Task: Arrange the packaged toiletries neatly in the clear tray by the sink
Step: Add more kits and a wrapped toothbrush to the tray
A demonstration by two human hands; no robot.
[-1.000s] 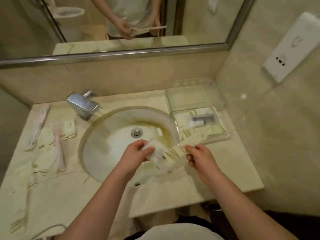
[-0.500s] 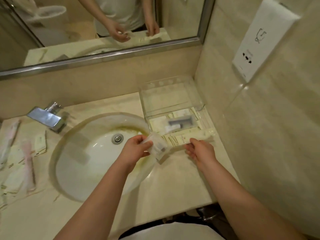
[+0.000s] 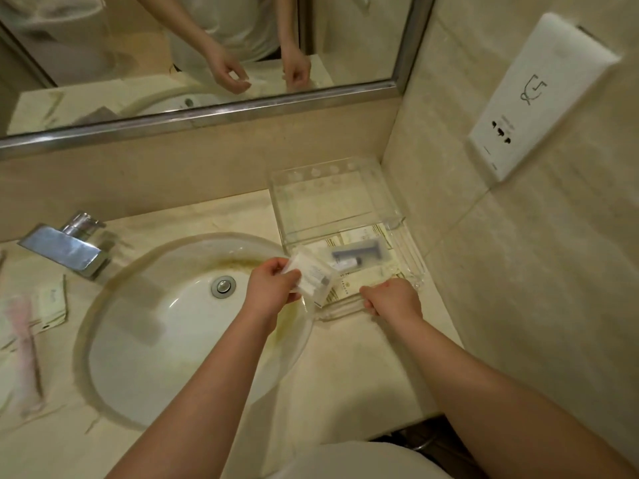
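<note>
From my remote seat I take the sink (image 3: 145, 340) as my landmark. Just right of the sink's rim, in the corner against the side wall, sits the clear tray (image 3: 413, 267), and cream packets (image 3: 366, 271) with a dark item lie flat in its front section; its rear section looks bare. My left hand (image 3: 273, 288) hovers over the sink's right edge, fingers pinched closed on a small clear packet (image 3: 313, 274) that overlaps the tray's near left corner and blocks my view of what lies under it. My right hand (image 3: 394, 300), further right of the sink, is curled at the tray's front lip; whether it grips the rim or a packet I cannot tell. Behind the sink to the left stands the chrome faucet (image 3: 65, 248). Left of the sink, more wrapped toiletries (image 3: 31, 326) lie loose on the counter (image 3: 345, 368), blurred. A mirror (image 3: 207, 57) runs above the sink, and a white wall dispenser (image 3: 539, 95) hangs well right of it.
</note>
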